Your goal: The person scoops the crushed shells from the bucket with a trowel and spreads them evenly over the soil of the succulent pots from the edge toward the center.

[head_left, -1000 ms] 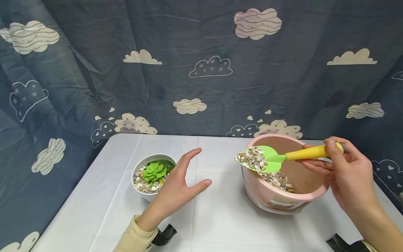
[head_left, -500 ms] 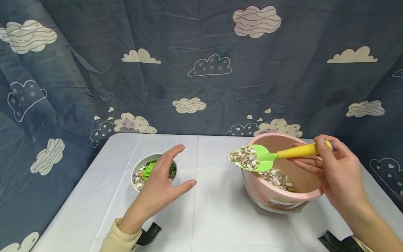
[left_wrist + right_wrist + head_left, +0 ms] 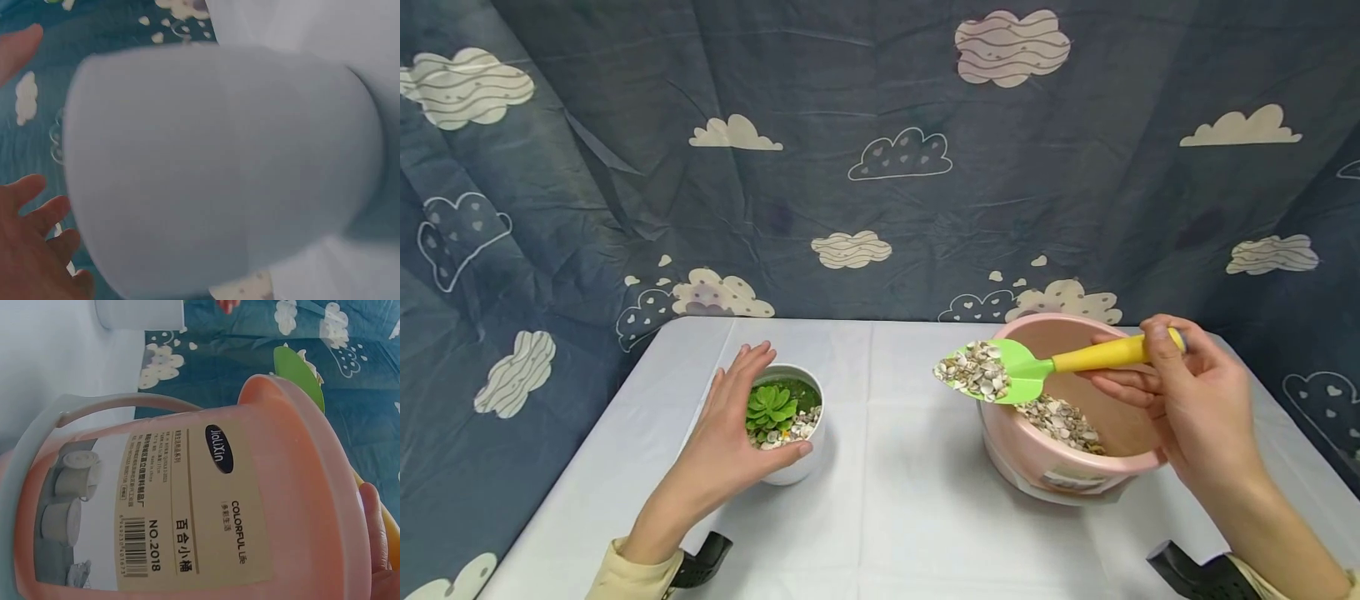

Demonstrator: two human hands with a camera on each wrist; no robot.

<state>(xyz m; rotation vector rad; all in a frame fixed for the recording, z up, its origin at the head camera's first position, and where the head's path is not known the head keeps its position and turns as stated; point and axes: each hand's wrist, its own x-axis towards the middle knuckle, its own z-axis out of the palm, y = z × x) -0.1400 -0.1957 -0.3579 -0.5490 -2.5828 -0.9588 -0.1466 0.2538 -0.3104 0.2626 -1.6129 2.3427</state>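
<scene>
My right hand (image 3: 1202, 408) holds the yellow handle of a green-bladed garden trowel (image 3: 1028, 372). Pale shell-like chips (image 3: 979, 372) are heaped on its blade, above the left rim of a pink bucket (image 3: 1060, 477). More chips (image 3: 1060, 421) lie inside that bucket. At the left stands a white pot (image 3: 788, 473) with a green succulent (image 3: 771, 407) and chips in it. Beside the pot, my left hand (image 3: 715, 454) is spread with fingers and thumb extended, covering part of its rim. Whether the thumb touches the pot cannot be told.
A white cloth (image 3: 880, 533) covers the table. Behind it hangs a dark blue curtain (image 3: 820, 83) with cloud prints. In the right wrist view a grey handle (image 3: 125, 403) shows against the bucket's labelled side.
My left hand has moved left across the pot to its left side, uncovering the succulent again. My right hand has carried the loaded trowel a little to the left.
</scene>
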